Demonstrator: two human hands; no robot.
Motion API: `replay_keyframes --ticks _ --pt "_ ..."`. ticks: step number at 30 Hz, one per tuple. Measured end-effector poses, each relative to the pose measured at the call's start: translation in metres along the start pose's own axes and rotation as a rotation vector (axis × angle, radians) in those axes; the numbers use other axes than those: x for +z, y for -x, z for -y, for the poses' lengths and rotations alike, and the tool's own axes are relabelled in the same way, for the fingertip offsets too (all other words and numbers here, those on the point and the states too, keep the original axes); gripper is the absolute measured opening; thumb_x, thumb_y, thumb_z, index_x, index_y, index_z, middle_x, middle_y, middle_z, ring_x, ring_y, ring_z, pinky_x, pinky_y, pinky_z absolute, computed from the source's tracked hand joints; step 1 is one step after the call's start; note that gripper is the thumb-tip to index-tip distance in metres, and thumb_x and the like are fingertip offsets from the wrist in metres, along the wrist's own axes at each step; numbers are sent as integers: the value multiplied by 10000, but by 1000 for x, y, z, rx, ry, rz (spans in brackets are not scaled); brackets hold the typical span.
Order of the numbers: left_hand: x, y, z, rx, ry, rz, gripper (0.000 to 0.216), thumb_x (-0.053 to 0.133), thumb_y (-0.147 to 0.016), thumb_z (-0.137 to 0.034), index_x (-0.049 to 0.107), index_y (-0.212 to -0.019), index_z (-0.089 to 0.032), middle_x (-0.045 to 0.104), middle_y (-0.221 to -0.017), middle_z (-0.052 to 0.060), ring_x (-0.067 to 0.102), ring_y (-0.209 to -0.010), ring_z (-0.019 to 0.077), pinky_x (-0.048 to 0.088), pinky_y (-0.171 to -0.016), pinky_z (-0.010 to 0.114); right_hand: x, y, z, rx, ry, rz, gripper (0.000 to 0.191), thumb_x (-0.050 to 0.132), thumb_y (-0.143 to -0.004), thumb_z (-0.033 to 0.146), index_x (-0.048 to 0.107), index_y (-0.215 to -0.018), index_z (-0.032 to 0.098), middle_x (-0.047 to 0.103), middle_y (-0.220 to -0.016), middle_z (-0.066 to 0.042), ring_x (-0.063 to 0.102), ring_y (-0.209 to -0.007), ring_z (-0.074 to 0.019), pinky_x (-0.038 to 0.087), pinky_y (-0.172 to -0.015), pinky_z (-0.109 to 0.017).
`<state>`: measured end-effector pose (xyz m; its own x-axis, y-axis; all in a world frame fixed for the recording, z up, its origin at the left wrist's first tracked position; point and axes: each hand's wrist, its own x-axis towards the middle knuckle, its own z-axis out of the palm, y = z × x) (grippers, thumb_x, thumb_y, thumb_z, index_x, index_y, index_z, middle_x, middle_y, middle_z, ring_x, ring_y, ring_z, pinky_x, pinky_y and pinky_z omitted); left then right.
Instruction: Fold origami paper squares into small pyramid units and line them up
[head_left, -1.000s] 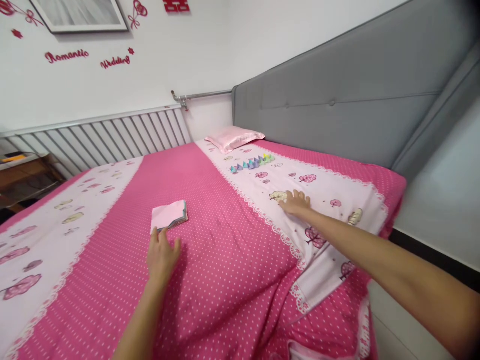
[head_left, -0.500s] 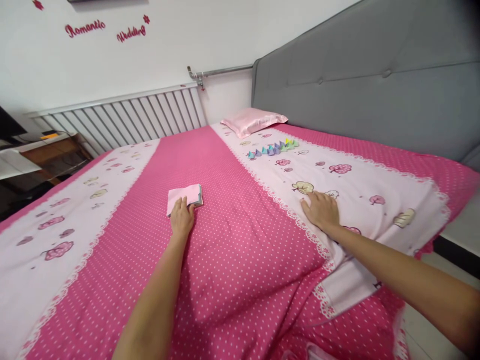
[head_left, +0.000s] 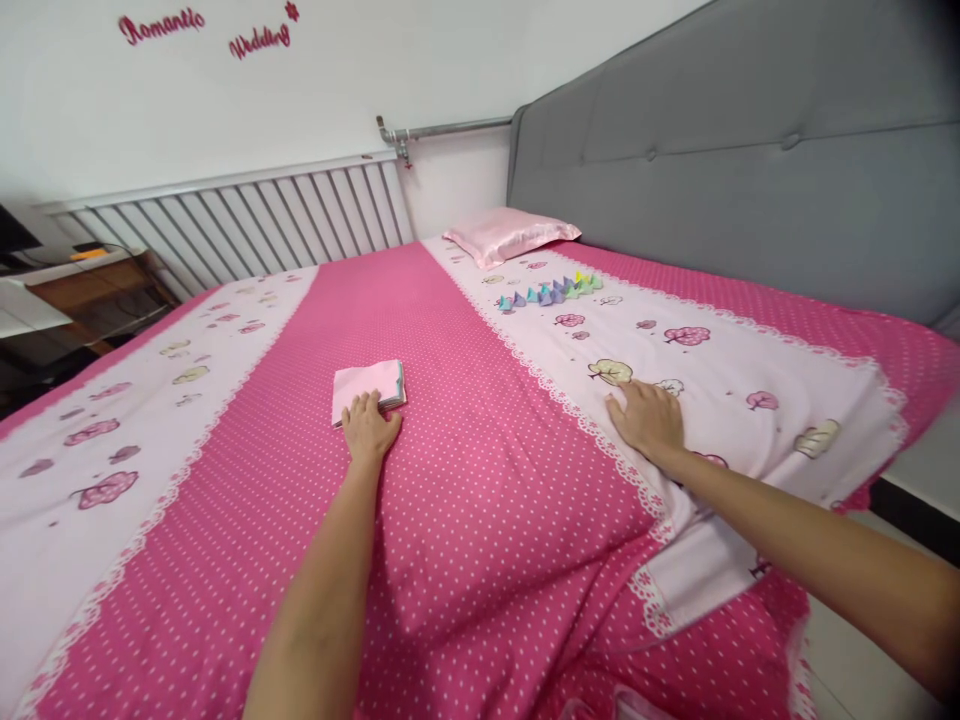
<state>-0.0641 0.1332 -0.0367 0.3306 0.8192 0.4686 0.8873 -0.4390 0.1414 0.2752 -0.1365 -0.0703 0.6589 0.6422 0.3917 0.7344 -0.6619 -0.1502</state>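
A stack of square paper, pink on top with blue and other edges showing at its right side, lies on the pink dotted bedsheet. My left hand rests at the stack's near edge, fingertips on the top sheet and thumb spread out to the right. Flat on the white printed band of the sheet, my right hand has its fingers extended and holds nothing. Beyond it, a row of small folded paper pieces in blue, purple, green and yellow sits on the bed.
A pink satin pillow lies by the grey padded headboard. Along the far wall stands a white radiator, with a pipe above its right end. A desk is at the far left.
My left thumb has spread away from the fingers, and the fingers lie more openly on the stack. My right hand stays flat on the sheet. The view has tilted slightly downward.
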Motion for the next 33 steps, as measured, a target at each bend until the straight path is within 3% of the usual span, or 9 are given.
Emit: replay_keyframes --ticks 3,8,11,15,18,23,30,33 --pt "1 -4 4 -22 -53 -5 538 475 -755 -293 455 -1253 -89 439 -1327 172 348 -1253 304 198 -1048 478 -1 1 0 -11 -3 -11 434 331 -860 396 525 -1142 129 565 -1141 -138 443 -1042 -273 260 -918 -388" --pt "4 -14 11 55 -105 3 452 278 -839 -122 485 -1241 -102 485 -1299 134 334 -1274 254 170 -1065 451 -1 1 2 -10 -11 -47 429 326 -865 398 534 -1124 126 570 -1134 -134 448 -1036 -266 264 -920 -375" --pt "0 -12 3 95 -125 17 484 206 -850 -78 464 -1260 -75 486 -1297 142 363 -1260 231 199 -1062 412 -1 0 3 3 -11 -55 429 329 -866 400 529 -1132 129 560 -1161 -127 445 -1050 -262 264 -926 -368" --pt "-12 14 -22 186 -165 55 469 231 -860 -94 449 -1274 -74 496 -1287 138 420 -1219 233 218 -1057 393 -2 1 3 3 -10 -54 424 327 -866 396 530 -1131 134 564 -1155 -126 444 -1057 -261 263 -929 -366" --pt "-29 47 -40 206 -200 73 464 225 -856 -81 463 -1247 -5 501 -1265 190 453 -1186 253 256 -1033 377 -2 2 3 -6 -22 -57 427 322 -865 392 536 -1123 127 571 -1135 -131 448 -1040 -264 266 -923 -371" --pt "-52 92 -50 193 -314 108 465 225 -857 -77 450 -1258 -11 494 -1274 186 453 -1188 259 279 -1020 382 -4 3 2 -8 -31 -24 416 332 -859 368 535 -1130 126 572 -1122 -140 438 -1030 -271 257 -919 -388" --pt "-56 107 -40 179 -148 123 458 281 -830 -71 480 -1241 -39 505 -1268 170 446 -1200 249 307 -1020 387 -3 3 1 -16 -12 -37 437 327 -858 387 539 -1125 114 582 -1097 -143 451 -1012 -274 275 -895 -380" --pt "-59 106 -36 209 30 95 406 423 -821 -239 544 -1188 -115 542 -1243 120 467 -1179 235 355 -999 369 -4 4 1 -17 -1 -44 438 321 -860 385 545 -1113 107 586 -1089 -151 458 -999 -276 283 -881 -378"
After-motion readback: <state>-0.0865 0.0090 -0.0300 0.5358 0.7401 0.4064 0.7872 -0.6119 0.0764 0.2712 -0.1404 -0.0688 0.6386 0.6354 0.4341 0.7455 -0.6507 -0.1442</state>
